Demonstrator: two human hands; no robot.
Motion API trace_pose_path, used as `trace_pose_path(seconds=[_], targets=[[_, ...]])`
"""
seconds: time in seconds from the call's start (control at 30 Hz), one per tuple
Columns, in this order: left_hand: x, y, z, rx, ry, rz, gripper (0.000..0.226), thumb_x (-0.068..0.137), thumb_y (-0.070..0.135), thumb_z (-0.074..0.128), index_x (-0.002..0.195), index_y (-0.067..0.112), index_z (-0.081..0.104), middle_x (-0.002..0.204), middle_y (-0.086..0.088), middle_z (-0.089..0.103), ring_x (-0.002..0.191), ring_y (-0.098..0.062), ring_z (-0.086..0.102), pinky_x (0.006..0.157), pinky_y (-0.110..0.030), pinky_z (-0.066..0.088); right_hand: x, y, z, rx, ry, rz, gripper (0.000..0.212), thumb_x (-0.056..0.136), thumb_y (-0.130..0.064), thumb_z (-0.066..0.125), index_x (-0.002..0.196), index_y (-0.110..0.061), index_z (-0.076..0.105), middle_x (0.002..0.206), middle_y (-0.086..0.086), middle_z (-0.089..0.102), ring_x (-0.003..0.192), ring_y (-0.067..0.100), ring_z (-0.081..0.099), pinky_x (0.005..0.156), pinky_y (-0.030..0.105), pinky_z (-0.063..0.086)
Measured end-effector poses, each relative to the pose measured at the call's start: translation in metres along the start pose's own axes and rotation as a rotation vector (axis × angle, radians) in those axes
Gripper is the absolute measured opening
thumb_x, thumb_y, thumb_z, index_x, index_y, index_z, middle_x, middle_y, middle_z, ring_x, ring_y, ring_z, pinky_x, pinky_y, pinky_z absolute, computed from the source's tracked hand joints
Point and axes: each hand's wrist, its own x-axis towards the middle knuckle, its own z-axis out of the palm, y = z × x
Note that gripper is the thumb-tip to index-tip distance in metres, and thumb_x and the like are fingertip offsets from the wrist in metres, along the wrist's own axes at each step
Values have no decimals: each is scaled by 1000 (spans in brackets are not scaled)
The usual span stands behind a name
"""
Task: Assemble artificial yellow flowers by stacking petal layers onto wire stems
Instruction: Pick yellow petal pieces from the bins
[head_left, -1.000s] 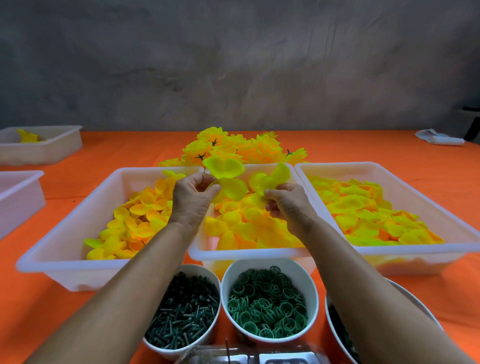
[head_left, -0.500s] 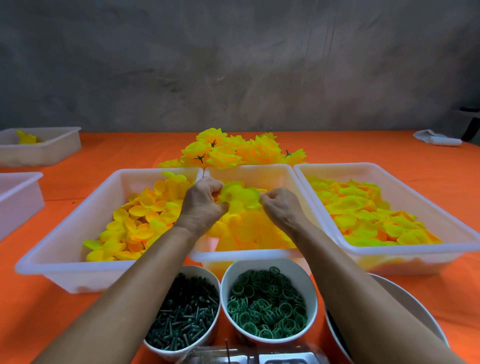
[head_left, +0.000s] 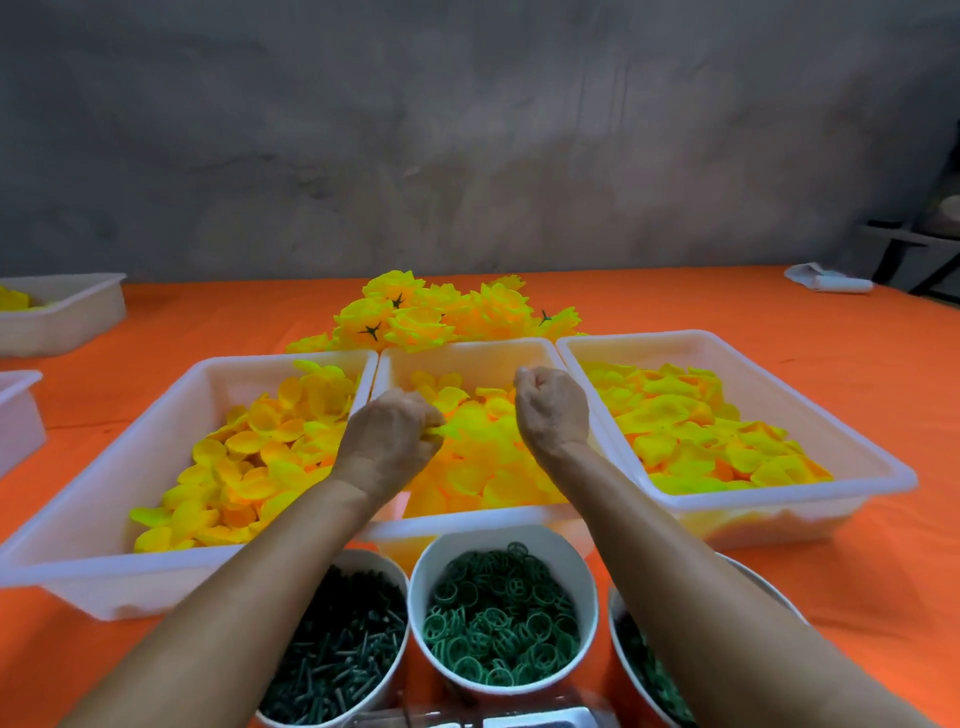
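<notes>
**Two hands over the middle petal tray**

Two bare forearms reach up from the bottom edge to the middle tray (head_left: 470, 353), at frame centre. The left hand (head_left: 387, 441) is curled, its fingertips pinching a yellow-green petal (head_left: 451, 428) just above the loose petals (head_left: 483, 467) heaped in that tray. The right hand (head_left: 553, 410) is clenched in a fist, raised over the tray's right part; whether anything is inside it cannot be told.

Three white trays stand side by side on the orange cloth (head_left: 831, 338). The left tray (head_left: 171, 395) holds rounded yellow-orange petals (head_left: 260, 457); the right tray (head_left: 779, 415) holds broader yellow-green petals (head_left: 701, 431). Behind the middle tray, touching its far rim, lies a pile of finished flowers (head_left: 431, 317), dark green calyx stars visible on some.

Along the lower edge stand three white bowls. The left bowl (head_left: 384, 566) contains dark green pegs (head_left: 337, 654); the centre bowl (head_left: 519, 540) contains green rings (head_left: 498, 623); the right bowl (head_left: 769, 587), partly hidden by the right forearm, contains dark green parts too hidden to identify. A clear box (head_left: 483, 719) is cut off at the bottom centre.

At the left edge are two further trays (head_left: 67, 312), the upper one with yellow petals in a corner. At upper right a white bundle (head_left: 826, 280) lies on the cloth. No writing or labels can be read anywhere.
</notes>
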Motion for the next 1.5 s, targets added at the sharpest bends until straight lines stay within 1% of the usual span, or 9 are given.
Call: trace_pose_path(seconds=[0.13, 0.37, 0.57, 0.67, 0.8, 1.13, 1.3, 1.4, 1.5], targets=[[0, 5, 0, 184, -182, 139, 21, 90, 16, 58, 107, 16, 70, 109, -6, 65, 107, -25, 57, 83, -32, 44, 10, -12, -14, 44, 13, -11, 38, 98, -21, 39, 99, 4, 68, 109, 25, 63, 104, 37, 56, 81, 37, 39], [1, 1, -3, -28, -261, 113, 15, 80, 15, 70, 95, 12, 71, 97, -6, 68, 90, -25, 60, 78, -36, 48, 18, 29, -66, 135, 28, 73, 36, 90, -17, 45, 87, 11, 68, 96, 35, 62, 91, 45, 61, 81, 50, 48], [7, 10, -22, -131, -416, 57, 26, 76, 32, 75, 101, 25, 69, 97, 10, 60, 85, -8, 53, 74, -25, 43, 21, 96, -118, 86, -23, 249, 22, 83, -12, 60, 88, 6, 71, 74, 19, 57, 71, 26, 53, 62, 34, 37], [18, 24, -35, -160, -392, 22, 21, 77, 45, 72, 92, 30, 68, 93, 13, 57, 83, -1, 51, 68, -23, 37, 24, 114, -137, -49, -72, 243, 19, 80, -10, 67, 97, -4, 73, 84, 15, 65, 81, 19, 56, 71, 28, 40], [32, 61, -35, -182, -277, 74, 25, 76, 47, 72, 87, 25, 70, 93, 7, 62, 83, -8, 54, 71, -27, 39, 27, 123, -142, -203, -168, 236, 25, 78, -11, 72, 103, -7, 72, 108, 16, 69, 104, 28, 62, 88, 33, 47], [64, 126, 27, -353, -226, 138, 29, 85, 37, 67, 87, 9, 73, 90, -8, 70, 81, -20, 60, 68, -25, 41, 39, 126, -112, -531, -201, 317, 40, 81, -18, 66, 120, -13, 61, 127, 13, 58, 120, 29, 54, 97, 40, 45], [66, 130, 52, -452, -88, 66, 27, 88, 26, 66, 82, 1, 72, 84, -16, 69, 80, -29, 61, 70, -30, 41, 41, 131, -119, -127, -87, 269, 40, 75, -8, 74, 114, -5, 65, 101, 15, 63, 106, 29, 60, 92, 39, 46], [63, 130, 61, -496, -10, 53, 24, 87, 21, 66, 82, -3, 70, 87, -19, 68, 78, -31, 60, 71, -30, 40, 39, 130, -120, 72, -19, 206, 14, 74, -2, 70, 88, -1, 71, 77, 16, 63, 75, 23, 57, 71, 38, 46], [59, 128, 66, -545, 40, 57, 22, 88, 17, 66, 83, -4, 69, 85, -20, 67, 77, -31, 59, 69, -29, 40, 37, 130, -120, 291, -2, 195, 10, 78, 3, 65, 85, -2, 70, 65, 7, 56, 62, 15, 50, 58, 29, 39]])
